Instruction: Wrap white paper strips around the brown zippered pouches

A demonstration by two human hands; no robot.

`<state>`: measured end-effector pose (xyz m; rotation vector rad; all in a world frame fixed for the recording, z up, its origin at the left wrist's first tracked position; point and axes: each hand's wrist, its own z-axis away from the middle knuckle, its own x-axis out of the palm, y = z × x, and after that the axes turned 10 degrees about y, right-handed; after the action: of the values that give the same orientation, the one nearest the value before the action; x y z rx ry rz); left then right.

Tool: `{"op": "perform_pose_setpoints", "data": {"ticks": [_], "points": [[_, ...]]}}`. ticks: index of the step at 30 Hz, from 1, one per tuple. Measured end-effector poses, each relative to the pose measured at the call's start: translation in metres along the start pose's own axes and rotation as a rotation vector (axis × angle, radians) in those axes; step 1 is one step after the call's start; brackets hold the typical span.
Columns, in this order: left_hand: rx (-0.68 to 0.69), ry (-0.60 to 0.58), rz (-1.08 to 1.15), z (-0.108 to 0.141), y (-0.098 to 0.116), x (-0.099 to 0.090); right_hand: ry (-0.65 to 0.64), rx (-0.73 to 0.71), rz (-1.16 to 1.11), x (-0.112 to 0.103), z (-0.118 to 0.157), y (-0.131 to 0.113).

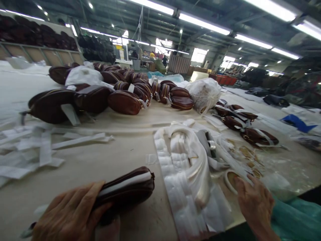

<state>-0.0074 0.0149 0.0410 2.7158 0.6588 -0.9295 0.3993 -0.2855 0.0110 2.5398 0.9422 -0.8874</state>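
Observation:
My left hand (71, 211) is closed around a small dark brown leather pouch (130, 187) at the bottom of the view. A white strip (125, 184) lies along the pouch's top, over the zipper side, and its far end points right. At the right, my right hand (255, 201) has its fingers on a roll of tape (229, 182), with the fingertips at the roll's rim and hole. Between the hands lies a stack of white foam and plastic sheets (173, 180), with a looped white bundle (200, 167) on top. A grey tape dispenser-like piece (207, 142) sits behind it.
Several brown leather pouches (125, 102) crowd the table's far side. More pouches with white wrapping (259, 135) lie at the right. Loose white strips (45, 149) are scattered at left. A plastic-wrapped bundle (204, 93) stands behind the sheets. Tan rings (247, 152) lie near the roll.

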Motion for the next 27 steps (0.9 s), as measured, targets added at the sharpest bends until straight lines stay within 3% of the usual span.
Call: {"op": "perform_pose_setpoints", "data": {"ticks": [3, 6, 9, 11, 15, 19, 22, 24, 27], "points": [[0.132, 0.002, -0.123, -0.018, 0.015, -0.009, 0.069, -0.153, -0.311, -0.002, -0.025, -0.057], [0.143, 0.012, -0.143, -0.028, 0.021, -0.013, -0.009, -0.315, -0.595, 0.013, -0.039, -0.135], [0.143, 0.018, -0.151, -0.03, 0.022, -0.015, -0.137, -0.414, -0.563, 0.041, -0.039, -0.201], [0.128, -0.001, -0.156, -0.029, 0.023, -0.016, -0.221, -0.448, -0.528, 0.057, -0.034, -0.228], [0.083, 0.008, -0.148, -0.029, 0.026, -0.017, -0.302, -0.54, -0.586, 0.068, -0.021, -0.246], [0.056, 0.028, -0.099, -0.03, 0.026, -0.016, -0.304, -0.675, -0.746, 0.059, -0.011, -0.241], [-0.018, -0.025, 0.01, -0.036, 0.011, -0.013, -0.307, -0.717, -0.831, 0.049, -0.004, -0.243], [-0.179, -0.135, 0.139, -0.046, -0.006, -0.011, -0.293, -0.699, -0.841, 0.043, 0.003, -0.25], [-0.62, -0.453, 0.425, -0.069, -0.031, -0.01, -0.24, -0.602, -0.842, 0.033, 0.015, -0.265]]}}
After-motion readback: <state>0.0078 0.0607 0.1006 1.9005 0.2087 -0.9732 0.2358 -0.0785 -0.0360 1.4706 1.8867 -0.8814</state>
